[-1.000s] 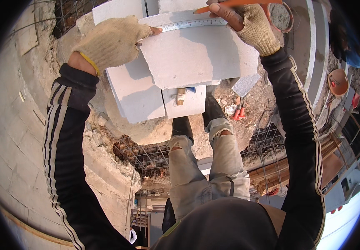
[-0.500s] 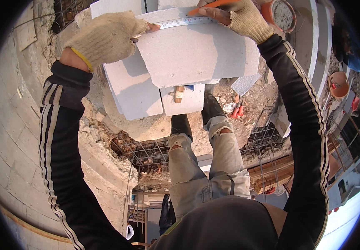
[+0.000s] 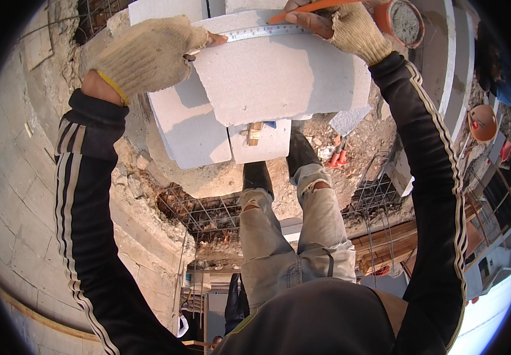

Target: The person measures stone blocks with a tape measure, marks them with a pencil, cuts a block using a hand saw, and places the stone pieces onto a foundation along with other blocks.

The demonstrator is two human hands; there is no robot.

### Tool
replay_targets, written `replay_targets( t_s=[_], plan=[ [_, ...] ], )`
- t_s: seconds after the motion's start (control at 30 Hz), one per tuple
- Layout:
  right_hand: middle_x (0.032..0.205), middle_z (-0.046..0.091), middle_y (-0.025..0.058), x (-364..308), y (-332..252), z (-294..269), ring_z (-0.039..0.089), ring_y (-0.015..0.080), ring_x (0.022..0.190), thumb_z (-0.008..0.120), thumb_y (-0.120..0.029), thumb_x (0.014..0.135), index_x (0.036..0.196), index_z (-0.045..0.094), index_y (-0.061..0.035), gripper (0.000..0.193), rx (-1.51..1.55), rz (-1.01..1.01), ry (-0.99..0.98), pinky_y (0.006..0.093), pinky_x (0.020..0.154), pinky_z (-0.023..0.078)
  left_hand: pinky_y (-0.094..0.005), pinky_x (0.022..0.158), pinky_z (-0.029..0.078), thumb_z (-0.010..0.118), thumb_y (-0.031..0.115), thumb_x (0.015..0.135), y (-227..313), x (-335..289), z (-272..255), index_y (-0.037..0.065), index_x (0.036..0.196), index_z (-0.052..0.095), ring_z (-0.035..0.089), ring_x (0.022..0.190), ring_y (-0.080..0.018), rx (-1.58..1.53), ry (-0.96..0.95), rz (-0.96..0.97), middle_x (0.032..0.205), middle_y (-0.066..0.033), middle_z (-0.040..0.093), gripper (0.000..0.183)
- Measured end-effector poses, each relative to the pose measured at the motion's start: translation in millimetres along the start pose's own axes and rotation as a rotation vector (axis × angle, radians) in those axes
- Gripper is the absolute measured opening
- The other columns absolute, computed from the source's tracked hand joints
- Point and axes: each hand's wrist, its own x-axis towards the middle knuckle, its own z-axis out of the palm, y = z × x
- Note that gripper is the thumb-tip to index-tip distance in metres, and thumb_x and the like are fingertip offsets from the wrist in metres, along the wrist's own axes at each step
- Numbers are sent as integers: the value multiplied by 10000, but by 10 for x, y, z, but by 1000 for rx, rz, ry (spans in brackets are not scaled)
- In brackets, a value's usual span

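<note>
A steel measuring tape (image 3: 258,32) with printed marks lies across the upper part of a large white block (image 3: 285,77). My left hand (image 3: 149,56), in a cream knit glove with bare fingertips, pinches the tape's left end at the block's left edge. At the right stretch of the tape, my right hand (image 3: 338,26), in the same kind of glove, holds an orange pencil (image 3: 314,8). The pencil's tip points left, just above the tape. Whether the right fingers also grip the tape is hidden.
Other white blocks (image 3: 190,133) lie beneath, with a small wooden-handled tool (image 3: 255,134) on one. Red-handled pliers (image 3: 338,154) rest on the rubble below right. An orange bucket of grey mix (image 3: 403,23) stands at upper right. Steel rebar mesh (image 3: 205,216) shows in a trench.
The pencil has tilted flatter, and its blur is gone. My right hand has shifted very slightly right and down. My left hand stays at the tape's end.
</note>
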Motion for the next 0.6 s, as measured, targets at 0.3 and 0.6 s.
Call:
replay_targets(
  t_s=[0.3, 0.6],
  plan=[
    [1038, 751, 104, 32, 42, -12, 695, 193, 968, 683, -197, 999, 1202, 709, -51, 252, 6, 2, 6, 326, 854, 569, -330, 757, 594, 747, 110, 841, -19, 9, 40, 349, 1402, 647, 639, 759, -229, -29, 146, 68, 958, -44, 616, 618],
    [1025, 753, 104, 9, 97, -19, 697, 187, 961, 678, -195, 1002, 1203, 711, -53, 248, 117, -6, 178, 323, 850, 568, -330, 766, 592, 739, 106, 848, 68, 45, -9, 319, 1414, 644, 663, 790, -237, 40, 77, -19, 965, -61, 625, 612]
  ],
)
